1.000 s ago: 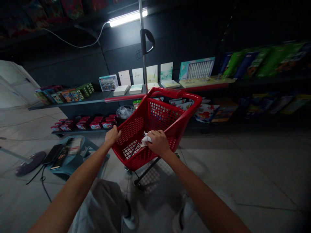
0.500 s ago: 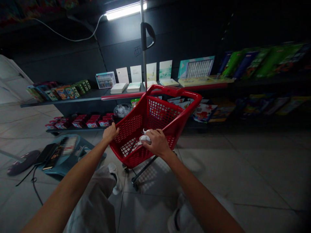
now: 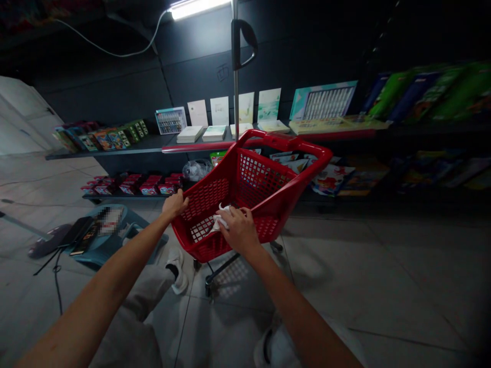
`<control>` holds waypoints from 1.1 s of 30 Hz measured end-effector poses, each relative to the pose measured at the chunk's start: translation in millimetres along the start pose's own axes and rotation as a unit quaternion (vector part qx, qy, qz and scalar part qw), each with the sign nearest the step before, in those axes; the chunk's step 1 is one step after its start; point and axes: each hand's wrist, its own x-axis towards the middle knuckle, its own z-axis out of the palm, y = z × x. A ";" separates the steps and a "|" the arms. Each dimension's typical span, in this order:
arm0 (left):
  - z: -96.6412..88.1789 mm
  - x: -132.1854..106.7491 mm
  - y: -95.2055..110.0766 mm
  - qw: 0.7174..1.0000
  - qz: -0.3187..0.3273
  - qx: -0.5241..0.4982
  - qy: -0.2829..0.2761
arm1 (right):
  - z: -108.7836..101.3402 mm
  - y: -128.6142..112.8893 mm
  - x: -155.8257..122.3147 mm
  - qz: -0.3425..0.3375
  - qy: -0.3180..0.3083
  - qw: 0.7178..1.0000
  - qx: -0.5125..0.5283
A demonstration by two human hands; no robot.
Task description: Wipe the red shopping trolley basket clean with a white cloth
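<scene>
A red plastic shopping cart (image 3: 210, 197) stands on wheels in front of me, its basket open at the top. My left hand (image 3: 175, 204) is closed around the rim at the left side. Over the near right part of the rim, my right hand (image 3: 241, 230) grips a crumpled white tissue (image 3: 221, 220). Part of the tissue shows inside the basket below the fingers; my palm hides the rest. Through the holes of the basket wall the floor and shelf goods are visible.
Behind the cart, a dark shelf (image 3: 146, 145) carries books, boxes and bags. A metal pole with a black handle (image 3: 242, 45) rises beyond it. At left, a blue-grey plastic stool (image 3: 148, 232) bears dark flat items, with a cable (image 3: 57, 286) hanging down.
My right hand and the tissue have shifted slightly left along the near rim, the tissue now further inside the basket. The left hand keeps its hold. The view has turned a little.
</scene>
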 end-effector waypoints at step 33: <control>10.8 21.7 -1.6 0.999 0.044 -0.008 0.002 | 6.3 -1.3 -4.0 -0.060 0.020 0.998 0.013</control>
